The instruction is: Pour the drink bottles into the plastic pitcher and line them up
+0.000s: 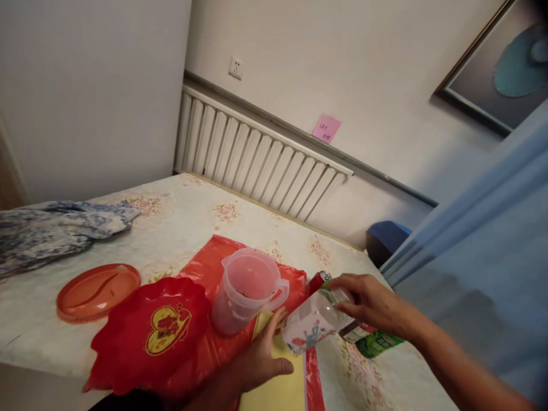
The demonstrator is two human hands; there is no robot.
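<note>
Right hand (377, 302) pinches the upper end of a clear printed jar (308, 325) between thumb and fingers, holding it tilted above the near side of the worktop (342, 377), its base toward the left hand (259, 359). That hand is spread, thumb apart from the fingers, just beside the base; whether they touch, I cannot tell. Beneath the left hand lies a yellow sheet (278, 388), partly over a red bag (216, 251). Behind the jar is a red can (317, 282); below the right hand, a green pack (379, 343). Left of the jar, a translucent jug (233, 311) stands on the bag, handle toward the jar. Next to it is a red scalloped plate (128, 325) with a yellow heart, then an orange lid (96, 294). Farther left lies a patterned cloth (60, 234). Beyond the worktop are a radiator (257, 154) and, at right, a blue curtain (483, 234).
</note>
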